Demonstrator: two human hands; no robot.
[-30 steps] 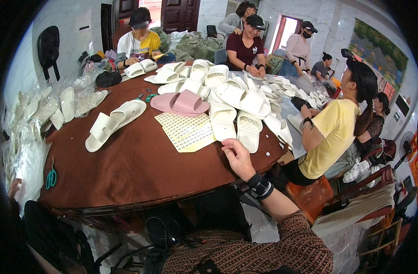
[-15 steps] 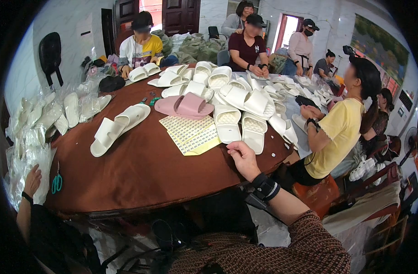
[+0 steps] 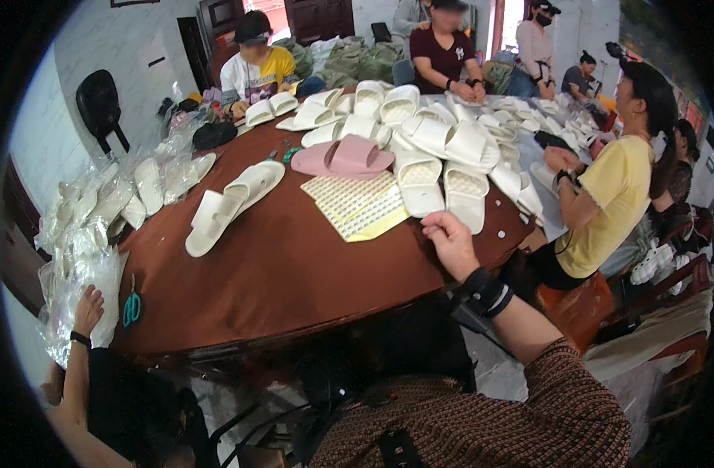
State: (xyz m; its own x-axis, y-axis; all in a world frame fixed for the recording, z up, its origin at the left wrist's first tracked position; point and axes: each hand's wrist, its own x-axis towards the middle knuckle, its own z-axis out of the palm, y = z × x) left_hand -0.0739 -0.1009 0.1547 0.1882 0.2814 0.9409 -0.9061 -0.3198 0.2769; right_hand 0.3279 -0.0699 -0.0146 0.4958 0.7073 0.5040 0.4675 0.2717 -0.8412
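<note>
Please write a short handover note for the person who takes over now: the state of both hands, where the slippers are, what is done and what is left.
Right hand: on the edge of the brown table, fingers curled; I cannot tell if it holds anything.
Left hand: not in view.
Nearest things: two white slippers just ahead of the hand, yellow dotted sheets to their left, pink slippers behind the sheets.
Done: bagged slippers lie along the table's left side, where another person's hand rests.
Left: many white slippers are not yet bagged.
</note>
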